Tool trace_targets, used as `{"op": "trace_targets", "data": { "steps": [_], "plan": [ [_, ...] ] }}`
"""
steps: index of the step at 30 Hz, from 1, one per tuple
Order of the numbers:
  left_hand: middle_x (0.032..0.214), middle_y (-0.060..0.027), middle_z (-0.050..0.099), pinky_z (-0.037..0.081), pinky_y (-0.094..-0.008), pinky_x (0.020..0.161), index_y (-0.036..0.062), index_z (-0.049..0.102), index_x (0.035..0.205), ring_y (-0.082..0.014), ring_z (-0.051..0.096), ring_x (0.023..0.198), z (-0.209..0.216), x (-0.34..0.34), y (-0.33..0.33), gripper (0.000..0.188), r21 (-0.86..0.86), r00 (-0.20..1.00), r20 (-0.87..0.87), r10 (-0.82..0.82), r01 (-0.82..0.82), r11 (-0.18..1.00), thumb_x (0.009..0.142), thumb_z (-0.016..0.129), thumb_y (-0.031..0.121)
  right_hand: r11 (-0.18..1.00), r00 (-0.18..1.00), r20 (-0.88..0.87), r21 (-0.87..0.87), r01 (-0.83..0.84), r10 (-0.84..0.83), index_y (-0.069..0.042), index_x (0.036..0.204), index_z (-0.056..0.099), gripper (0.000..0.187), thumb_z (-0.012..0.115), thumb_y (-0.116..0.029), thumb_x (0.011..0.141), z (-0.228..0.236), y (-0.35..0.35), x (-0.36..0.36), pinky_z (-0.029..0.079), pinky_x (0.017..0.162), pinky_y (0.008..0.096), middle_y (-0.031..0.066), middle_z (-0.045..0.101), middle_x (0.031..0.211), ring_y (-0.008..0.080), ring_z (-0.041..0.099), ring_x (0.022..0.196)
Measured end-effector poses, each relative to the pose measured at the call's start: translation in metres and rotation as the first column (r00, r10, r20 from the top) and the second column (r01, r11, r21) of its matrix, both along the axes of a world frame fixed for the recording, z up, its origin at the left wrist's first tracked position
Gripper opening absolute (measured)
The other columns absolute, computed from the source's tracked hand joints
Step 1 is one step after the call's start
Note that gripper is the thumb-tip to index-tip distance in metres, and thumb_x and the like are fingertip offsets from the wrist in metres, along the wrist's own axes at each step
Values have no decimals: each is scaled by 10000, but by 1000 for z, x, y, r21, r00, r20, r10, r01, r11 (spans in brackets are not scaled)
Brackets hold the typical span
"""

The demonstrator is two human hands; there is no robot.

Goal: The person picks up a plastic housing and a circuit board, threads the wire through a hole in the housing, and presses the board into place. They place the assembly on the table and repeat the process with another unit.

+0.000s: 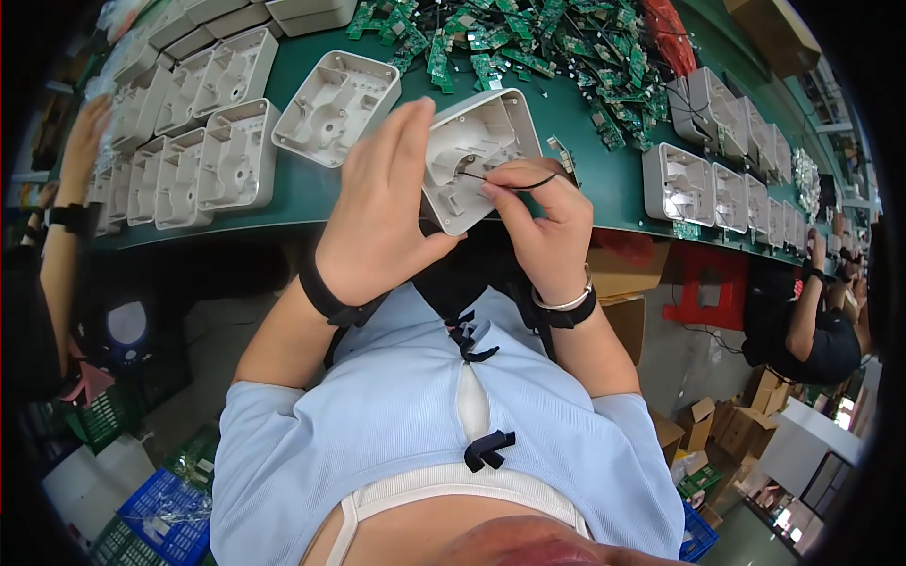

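Observation:
A light grey plastic housing [477, 123], with its hollow ribbed inside facing up, is tilted over the table's near edge. My left hand [377, 217] grips its left side, with the fingers stretched along the wall and the thumb at the near corner. Over the housing's inside, my right hand [549, 222] pinches a thin black cable [470, 174] between thumb and forefinger. The cable's tip reaches into the housing, and its other part arches over my fingers. Just beyond that hand lies a small circuit board [563, 158]; whether the cable joins it I cannot tell.
Another open housing [332, 108] lies on the green table [283, 209] to the left. Rows of housings [236, 156] stand farther left, more [681, 184] at right. Green circuit boards [528, 47] with cables heap at the back. Co-workers' arms [71, 179] show at both sides.

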State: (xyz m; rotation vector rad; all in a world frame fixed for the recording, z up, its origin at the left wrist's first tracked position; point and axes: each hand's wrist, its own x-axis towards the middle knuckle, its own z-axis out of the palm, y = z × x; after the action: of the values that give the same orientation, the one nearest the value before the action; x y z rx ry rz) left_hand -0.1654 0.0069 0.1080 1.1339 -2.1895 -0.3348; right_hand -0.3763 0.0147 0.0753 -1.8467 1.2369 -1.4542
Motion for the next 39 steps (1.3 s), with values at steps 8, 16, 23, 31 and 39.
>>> {"op": "trace_targets", "data": {
  "steps": [8, 16, 23, 31, 39],
  "plan": [
    [1623, -253, 306, 398, -520, 1170, 46, 331, 1560, -470, 411, 1451, -10, -3, -2, 1083, -9, 989, -147, -24, 23, 1000, 652, 920, 100, 985, 966, -258, -160, -59, 16, -11, 989, 767, 199, 796, 87, 819, 6, 3, 12, 569, 809, 343, 99, 776, 930, 274, 735, 880],
    [1614, -253, 307, 451, -487, 1144, 112, 301, 1580, -477, 426, 1446, -20, -10, 3, 1086, 88, 957, -287, -41, 69, 994, 666, 883, 44, 946, 976, -104, -285, 156, -192, -16, 960, 757, 210, 828, 74, 784, -6, -3, 19, 568, 777, 344, 94, 771, 916, 250, 731, 852],
    [1596, -236, 330, 535, -467, 1048, 102, 312, 1567, -456, 509, 1385, -17, -8, 3, 1027, 89, 956, -292, -14, 42, 995, 695, 852, 46, 990, 988, -103, -94, 108, -117, -5, 973, 759, 146, 797, 33, 837, -5, -5, 27, 565, 775, 341, 104, 762, 928, 265, 721, 845],
    [1570, -226, 343, 606, -485, 884, 92, 327, 1538, -492, 623, 1183, -9, -3, 4, 998, 144, 959, -282, -29, 72, 987, 681, 834, 26, 990, 995, -42, 112, -86, 91, 7, 1104, 766, 234, 771, 46, 873, 6, 5, 9, 549, 884, 374, 127, 733, 1063, 228, 692, 1006],
    [1596, -187, 357, 570, -461, 967, 123, 327, 1554, -450, 535, 1341, -8, -3, 5, 1047, 246, 961, -274, -20, 91, 965, 667, 875, 32, 968, 781, 622, 160, -195, 54, 84, 1272, 672, 492, 534, -352, 1090, -13, 4, -3, 460, 944, 338, 135, 664, 1265, 217, 585, 1093]
  ]
}}
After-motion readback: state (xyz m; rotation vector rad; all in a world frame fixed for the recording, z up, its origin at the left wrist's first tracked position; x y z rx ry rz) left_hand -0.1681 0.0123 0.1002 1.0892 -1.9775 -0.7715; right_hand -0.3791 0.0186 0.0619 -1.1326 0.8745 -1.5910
